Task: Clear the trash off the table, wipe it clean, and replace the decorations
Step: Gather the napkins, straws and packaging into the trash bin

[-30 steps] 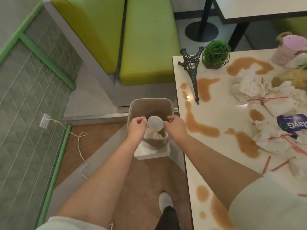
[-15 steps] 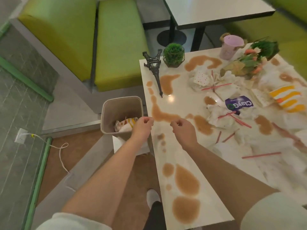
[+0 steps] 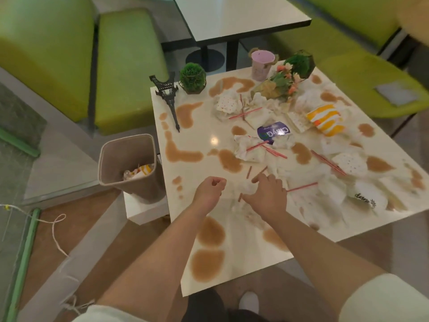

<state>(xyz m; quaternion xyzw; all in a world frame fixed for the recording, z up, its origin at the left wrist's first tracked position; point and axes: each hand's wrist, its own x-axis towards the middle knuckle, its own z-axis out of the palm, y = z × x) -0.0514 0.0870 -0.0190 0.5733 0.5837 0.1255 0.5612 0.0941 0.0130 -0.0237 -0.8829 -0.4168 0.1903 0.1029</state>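
Observation:
The white table (image 3: pixel 199 135) is covered in brown spill puddles (image 3: pixel 210 231), crumpled napkins (image 3: pixel 248 151), red straws (image 3: pixel 276 153), a purple wrapper (image 3: pixel 274 133) and a yellow-striped paper cup (image 3: pixel 325 119). My left hand (image 3: pixel 210 191) hovers over the near left part of the table as an empty fist. My right hand (image 3: pixel 267 195) lies fingers-down on a crumpled napkin (image 3: pixel 247 189), not gripping it. A black Eiffel Tower model (image 3: pixel 168 96) lies tipped over at the far left, beside a round green plant (image 3: pixel 192 77). A pink cup (image 3: pixel 262 65), a fallen flower bouquet (image 3: pixel 281 84) and a second plant (image 3: pixel 300 63) sit at the far edge.
A beige trash bin (image 3: pixel 102 159) holding some trash stands on a white block (image 3: pixel 144 210) at the table's left side. Green benches (image 3: pixel 125 66) flank the table and another table (image 3: pixel 239 17) stands behind. A white cable (image 3: pixel 55 231) runs across the floor at left.
Both hands dropped a white cup lid into the bin, then swung right over the table. My right hand has come down onto a crumpled napkin.

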